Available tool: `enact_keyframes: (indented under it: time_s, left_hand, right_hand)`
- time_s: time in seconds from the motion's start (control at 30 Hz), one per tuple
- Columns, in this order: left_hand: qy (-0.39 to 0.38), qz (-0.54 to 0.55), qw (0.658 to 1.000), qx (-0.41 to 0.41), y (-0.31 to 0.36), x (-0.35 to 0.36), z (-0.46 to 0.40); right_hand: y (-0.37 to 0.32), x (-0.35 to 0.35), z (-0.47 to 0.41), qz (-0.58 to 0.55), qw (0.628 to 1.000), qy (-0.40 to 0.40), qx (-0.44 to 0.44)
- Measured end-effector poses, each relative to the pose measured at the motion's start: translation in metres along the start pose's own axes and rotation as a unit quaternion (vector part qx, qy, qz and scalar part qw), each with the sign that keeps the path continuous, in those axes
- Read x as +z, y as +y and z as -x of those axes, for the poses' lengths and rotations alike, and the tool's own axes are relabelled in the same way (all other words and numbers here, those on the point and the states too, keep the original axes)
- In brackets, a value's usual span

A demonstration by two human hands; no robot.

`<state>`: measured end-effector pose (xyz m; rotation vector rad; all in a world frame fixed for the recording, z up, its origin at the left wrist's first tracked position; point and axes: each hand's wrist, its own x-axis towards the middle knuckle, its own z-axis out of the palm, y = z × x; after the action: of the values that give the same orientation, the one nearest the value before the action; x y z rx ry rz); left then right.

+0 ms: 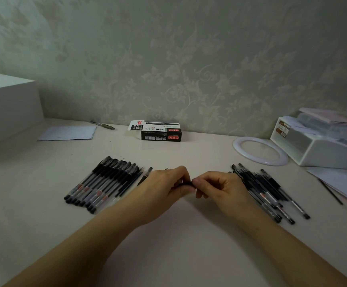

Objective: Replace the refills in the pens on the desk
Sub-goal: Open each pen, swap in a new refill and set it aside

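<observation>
Two bare forearms in view, no sleeves showing. Left hand and right hand ungloved. Short, unpainted nails.

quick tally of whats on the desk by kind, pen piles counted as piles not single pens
Pen piles: 2, the left pile and the right pile
Loose pens: 2, the back pen and the one between the hands
Pen box: 1
Ring light: 1
White organiser: 1
Paper lots: 2, the back left sheets and the right edge sheets
Total: 9
</observation>
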<state>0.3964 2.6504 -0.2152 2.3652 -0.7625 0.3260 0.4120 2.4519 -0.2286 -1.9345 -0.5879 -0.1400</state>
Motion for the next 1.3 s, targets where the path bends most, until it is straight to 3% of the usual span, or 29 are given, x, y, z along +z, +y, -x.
enact_keyframes:
  time_s: [0.33, 0.53, 0.8, 1.3]
  left_hand:
    - [0.006, -0.03, 0.999, -0.011, 0.0013, -0.0006, 0.0006]
    - [0.009, -0.038, 0.999, -0.034, -0.0004, 0.0009, 0.0009]
    - [0.012, -0.047, 0.999, -0.02, -0.0007, 0.0023, 0.0015]
    - [0.008, -0.036, 0.999, -0.024, 0.0045, 0.0004, 0.0035]
  right_hand:
    - [0.0031, -0.0006, -0.0016, -0.02, 1.0, 0.011, 0.003]
    - [0.0002, -0.0019, -0.0016, -0.092, 0.996, 0.012, -0.008]
    - [-0.0038, 0.0035, -0.0004, -0.051, 0.997, 0.026, 0.049]
    - [-0.0042, -0.0015, -0.0021, -0.086, 0.995, 0.04, 0.015]
